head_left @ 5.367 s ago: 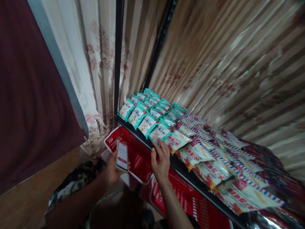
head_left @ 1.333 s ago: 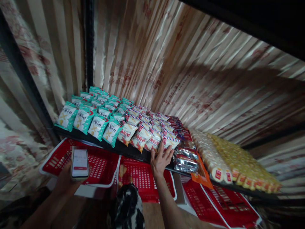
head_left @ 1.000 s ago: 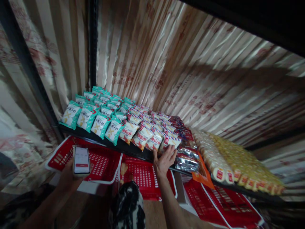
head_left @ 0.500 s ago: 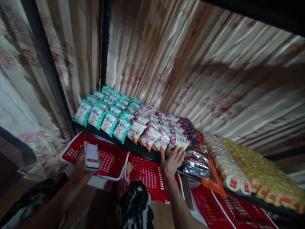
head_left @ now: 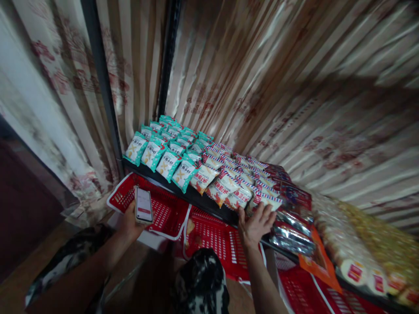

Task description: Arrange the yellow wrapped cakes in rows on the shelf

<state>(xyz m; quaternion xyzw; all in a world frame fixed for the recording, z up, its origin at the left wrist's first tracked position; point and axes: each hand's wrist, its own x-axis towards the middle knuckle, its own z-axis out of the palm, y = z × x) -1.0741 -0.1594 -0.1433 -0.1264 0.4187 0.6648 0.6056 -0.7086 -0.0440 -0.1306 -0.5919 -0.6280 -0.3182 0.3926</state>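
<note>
My left hand (head_left: 129, 220) holds a phone (head_left: 143, 205) upright, its lit screen facing me, above a red basket (head_left: 121, 197). My right hand (head_left: 256, 223) lies with spread fingers on the front edge of a dark shelf (head_left: 212, 209), touching a red, white and blue striped snack packet (head_left: 266, 200). To the left of it lie more striped packets (head_left: 222, 187) and rows of teal and white snack packets (head_left: 163, 152). Silver foil packets (head_left: 292, 231) sit just right of my right hand.
Two more red baskets (head_left: 216, 244) (head_left: 304, 292) stand under the shelf. Yellow and cream wrapped snacks (head_left: 363, 244) fill the shelf's right end. A striped curtain (head_left: 278, 96) hangs behind, and a black upright post (head_left: 167, 56) stands at the shelf's left corner. Camouflage-patterned clothing (head_left: 199, 283) shows below.
The view has swung left, so the shelf sits further right. My right hand stays on the shelf edge at the striped packets. My left hand still holds the phone.
</note>
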